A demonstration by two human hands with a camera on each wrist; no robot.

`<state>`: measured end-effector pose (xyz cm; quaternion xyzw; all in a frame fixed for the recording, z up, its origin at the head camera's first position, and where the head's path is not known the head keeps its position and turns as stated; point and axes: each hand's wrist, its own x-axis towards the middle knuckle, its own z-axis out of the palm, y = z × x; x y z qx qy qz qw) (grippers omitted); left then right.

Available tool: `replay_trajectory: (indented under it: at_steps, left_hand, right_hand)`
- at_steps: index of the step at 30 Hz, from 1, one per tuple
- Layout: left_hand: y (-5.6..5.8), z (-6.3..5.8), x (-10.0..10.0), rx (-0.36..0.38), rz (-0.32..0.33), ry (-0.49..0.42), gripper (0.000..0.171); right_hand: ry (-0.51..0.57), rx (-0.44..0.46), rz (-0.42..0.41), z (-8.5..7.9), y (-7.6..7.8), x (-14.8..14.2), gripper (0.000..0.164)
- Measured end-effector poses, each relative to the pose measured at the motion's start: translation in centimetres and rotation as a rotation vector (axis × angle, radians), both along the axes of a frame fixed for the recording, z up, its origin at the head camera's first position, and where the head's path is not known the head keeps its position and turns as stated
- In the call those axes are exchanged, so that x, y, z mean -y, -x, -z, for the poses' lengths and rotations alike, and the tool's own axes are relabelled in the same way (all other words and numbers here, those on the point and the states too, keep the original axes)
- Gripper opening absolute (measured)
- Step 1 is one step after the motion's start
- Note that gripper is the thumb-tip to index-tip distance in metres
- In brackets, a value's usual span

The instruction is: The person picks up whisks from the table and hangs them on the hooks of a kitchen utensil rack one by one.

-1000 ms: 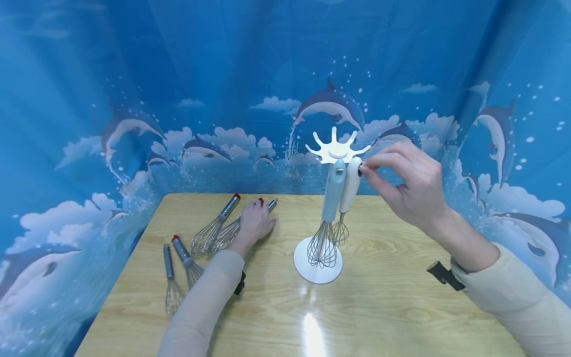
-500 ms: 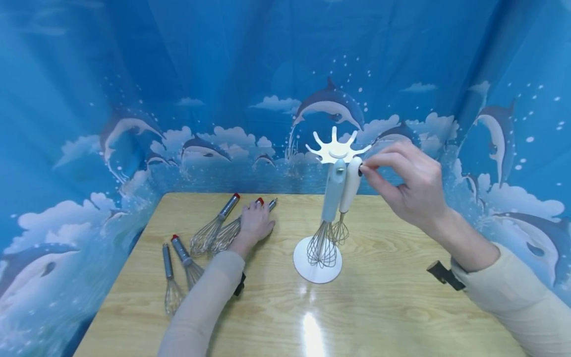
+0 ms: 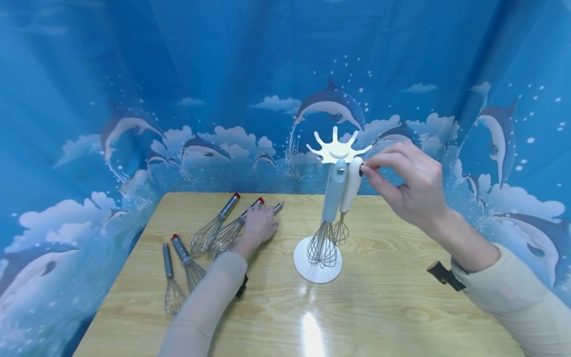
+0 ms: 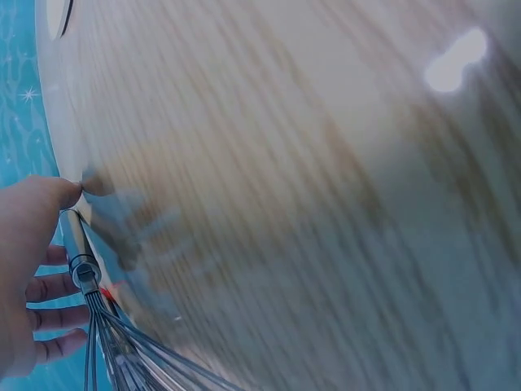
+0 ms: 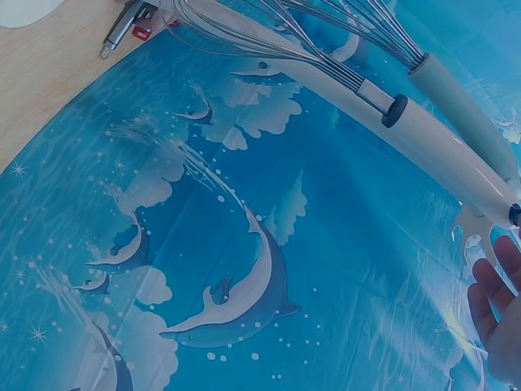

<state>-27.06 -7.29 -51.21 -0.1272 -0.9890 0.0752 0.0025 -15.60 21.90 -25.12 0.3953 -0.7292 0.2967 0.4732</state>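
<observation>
One white-handled whisk (image 3: 351,186) is pinched by the right hand (image 3: 406,181) at one o'clock; the yellow wooden table (image 3: 388,292) opens at four. Near the eleven-o'clock edge, whether the left hand (image 3: 260,225) grips a steel whisk (image 4: 76,242) is unclear.

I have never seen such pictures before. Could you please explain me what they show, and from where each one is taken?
There is no machine here: a person works with two bare hands. The large pictures come from a camera worn on the head, looking forward and down. The two smaller ones come from cameras worn on the wrists, one on each.

On the wooden table, five grey-handled whisks lie toward the person's left. Nearer the middle is a white stand with a pronged top; a blue-handled whisk hangs at it. The right hand pinches the end of a white-handled whisk beside it. The left hand is at the lying whisks; whether it grips one firmly, I cannot tell.
</observation>
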Motion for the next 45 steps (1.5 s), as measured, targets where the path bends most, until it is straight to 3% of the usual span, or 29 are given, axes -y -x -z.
replay_trajectory:
  at_steps: [9, 25, 36, 45]
  left_hand:
    - [-0.2, 0.0, -1.0, 0.018, 0.004, 0.027, 0.060]
    - [-0.2, 0.4, -1.5, -0.011, 0.021, 0.058, 0.049]
    - [-0.3, 0.4, -1.6, -0.026, 0.025, 0.047, 0.047]
    - [0.0, 0.7, -1.6, -0.046, 0.013, 0.029, 0.036]
  right_hand:
    - [-0.003, 0.000, 0.008, 0.0, -0.1, -0.1, 0.047]
    - [-0.008, 0.008, 0.011, -0.1, -0.1, -0.2, 0.046]
    - [-0.001, 0.000, 0.005, 0.0, -0.1, -0.2, 0.046]
    - [0.001, -0.012, 0.000, 0.0, 0.0, -0.1, 0.046]
